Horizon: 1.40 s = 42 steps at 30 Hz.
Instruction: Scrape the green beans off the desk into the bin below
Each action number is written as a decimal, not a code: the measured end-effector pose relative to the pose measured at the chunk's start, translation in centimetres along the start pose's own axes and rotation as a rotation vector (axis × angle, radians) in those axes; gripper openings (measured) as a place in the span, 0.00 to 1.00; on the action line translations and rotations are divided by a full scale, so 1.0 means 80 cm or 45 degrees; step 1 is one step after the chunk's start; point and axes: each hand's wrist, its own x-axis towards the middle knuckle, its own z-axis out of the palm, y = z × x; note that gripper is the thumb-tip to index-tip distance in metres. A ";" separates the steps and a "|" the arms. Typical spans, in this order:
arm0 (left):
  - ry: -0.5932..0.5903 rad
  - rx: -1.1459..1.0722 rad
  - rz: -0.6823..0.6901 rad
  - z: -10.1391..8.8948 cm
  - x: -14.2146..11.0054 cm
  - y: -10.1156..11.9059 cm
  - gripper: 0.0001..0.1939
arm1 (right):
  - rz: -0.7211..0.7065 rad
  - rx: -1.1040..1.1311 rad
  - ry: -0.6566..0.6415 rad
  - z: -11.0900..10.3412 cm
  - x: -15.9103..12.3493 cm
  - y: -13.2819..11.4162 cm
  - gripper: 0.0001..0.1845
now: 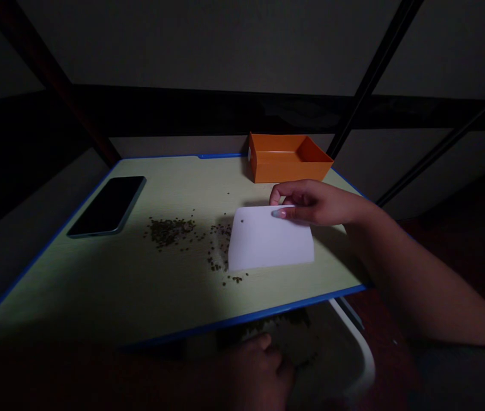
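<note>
My right hand (306, 201) pinches a thin white scraper card (270, 242) by its top edge, thumb in front and fingers behind. The card leans over the table, with a small dark spot near its upper left corner. Just left of it lie scattered small brown-green seeds (219, 245), and a denser seed pile (169, 231) sits farther left. In shadow below the table's front edge, my left hand (261, 368) is closed with curled fingers over a white-rimmed tub (368, 362). Whatever those fingers hold, if anything, is hidden.
The pale blue-edged table (96, 291) carries a dark-screened phone (109, 206) at its left. An orange open box (291, 170) stands at the back right edge. Dark bits lie inside the tub under the front edge. A panelled wall rises behind.
</note>
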 end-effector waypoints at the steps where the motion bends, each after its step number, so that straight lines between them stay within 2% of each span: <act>1: 0.002 -0.001 -0.008 0.001 0.000 0.001 0.11 | 0.010 0.001 0.015 -0.002 -0.001 -0.001 0.10; 8: 0.014 0.000 -0.130 -0.001 0.003 0.008 0.14 | 0.025 -0.071 0.017 -0.004 -0.001 0.002 0.10; 12: 0.016 -0.041 -0.140 -0.006 0.001 0.011 0.15 | -0.009 -0.056 -0.034 0.000 0.000 0.001 0.10; 21: -0.013 -0.090 -0.176 -0.009 0.001 0.011 0.16 | 0.056 -0.055 -0.073 -0.006 -0.004 -0.001 0.12; 30: 0.053 -0.148 -0.217 -0.004 -0.004 0.011 0.18 | 0.112 -0.159 -0.141 -0.032 -0.018 -0.011 0.11; 33: 0.085 -0.170 -0.180 -0.008 -0.008 0.005 0.17 | 0.123 -0.241 -0.185 -0.037 -0.020 -0.010 0.12; 35: 0.110 -0.195 -0.063 -0.012 -0.011 0.001 0.16 | 0.138 -0.267 -0.189 -0.037 -0.019 -0.008 0.13; 42: 0.161 -0.129 0.080 -0.021 -0.012 -0.003 0.18 | 0.164 -0.309 -0.198 -0.034 -0.015 -0.005 0.13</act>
